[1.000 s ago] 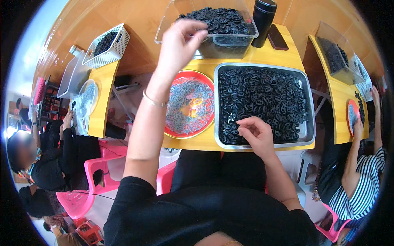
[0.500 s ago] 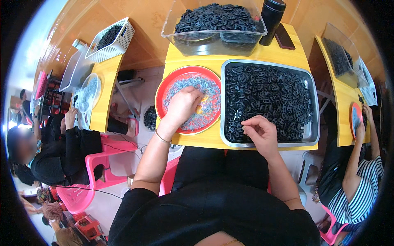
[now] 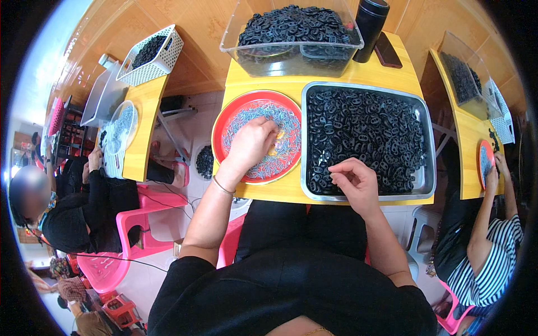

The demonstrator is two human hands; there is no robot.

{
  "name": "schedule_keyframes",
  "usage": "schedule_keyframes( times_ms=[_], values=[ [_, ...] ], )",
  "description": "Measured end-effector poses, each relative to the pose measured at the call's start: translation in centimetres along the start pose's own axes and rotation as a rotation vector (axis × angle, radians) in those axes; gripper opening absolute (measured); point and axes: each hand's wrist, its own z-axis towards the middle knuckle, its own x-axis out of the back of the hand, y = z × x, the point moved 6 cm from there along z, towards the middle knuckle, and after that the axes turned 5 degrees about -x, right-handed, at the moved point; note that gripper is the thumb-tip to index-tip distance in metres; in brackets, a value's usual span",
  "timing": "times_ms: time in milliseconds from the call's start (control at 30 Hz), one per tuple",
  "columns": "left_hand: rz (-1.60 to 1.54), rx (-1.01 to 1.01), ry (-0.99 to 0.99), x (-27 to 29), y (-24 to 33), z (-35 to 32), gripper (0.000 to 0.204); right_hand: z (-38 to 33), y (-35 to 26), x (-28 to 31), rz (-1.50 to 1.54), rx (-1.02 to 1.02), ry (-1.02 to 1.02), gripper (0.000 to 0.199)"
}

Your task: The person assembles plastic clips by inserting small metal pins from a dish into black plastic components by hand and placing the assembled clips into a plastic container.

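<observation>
My left hand (image 3: 255, 144) is over a red round plate (image 3: 223, 116), its fingertips pinched together down among small thin silvery-grey pieces (image 3: 269, 168) that look like springs. Whatever it pinches is hidden. A yellow patch of the plate's middle shows beside the fingers. To the right, my right hand (image 3: 357, 183) hovers at the near edge of a metal tray (image 3: 432, 140). Its fingers are curled, thumb against fingertips, and anything between them is too small to make out. Many small black oval plastic pieces with holes (image 3: 367, 131) fill the tray.
Behind the plate and tray stands a clear plastic bin (image 3: 291, 64) heaped with black pieces. A black cylinder (image 3: 371, 31) and a dark phone (image 3: 388, 50) lie right of it on the yellow table (image 3: 319, 193). Co-workers sit at tables on the left (image 3: 73, 207) and right (image 3: 487, 252).
My left hand has shifted very slightly over the plate, and my right hand stays almost still. The co-worker on the left has moved their head a little.
</observation>
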Motion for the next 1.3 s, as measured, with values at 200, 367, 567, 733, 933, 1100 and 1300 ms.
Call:
schedule_keyframes(
  times_ms=[200, 367, 567, 733, 933, 1100, 1300],
  values=[
    [0.063, -0.103, 0.052, -0.4, 0.5, 0.4, 0.006, 0.0, 0.1, 0.0, 0.0, -0.003, -0.002, 0.012],
    [0.112, -0.11, 0.038, -0.3, 0.8, 0.7, 0.005, 0.0, -0.1, -0.1, -0.039, 0.023, -0.031, 0.013],
    [0.159, -0.113, -0.041, -0.5, 0.7, 1.2, 0.005, 0.0, 0.0, 0.1, -0.014, 0.013, 0.02, 0.011],
    [0.249, -0.28, -0.053, -0.8, 1.6, 1.7, 0.007, 0.0, -0.1, 0.0, -0.021, 0.016, 0.024, 0.01],
    [0.061, -0.198, -0.033, -0.4, 0.7, 1.5, 0.008, 0.0, -0.3, 0.2, -0.043, 0.017, 0.032, 0.01],
    [-0.375, 0.057, -0.069, -0.1, -0.8, 0.5, 0.01, 0.1, -0.2, 0.8, -0.027, 0.017, 0.044, 0.011],
    [-0.842, 0.267, 0.009, -0.3, -1.9, -1.3, 0.012, 1.0, -1.1, 2.2, -0.137, 0.038, 0.135, 0.01]
  ],
)
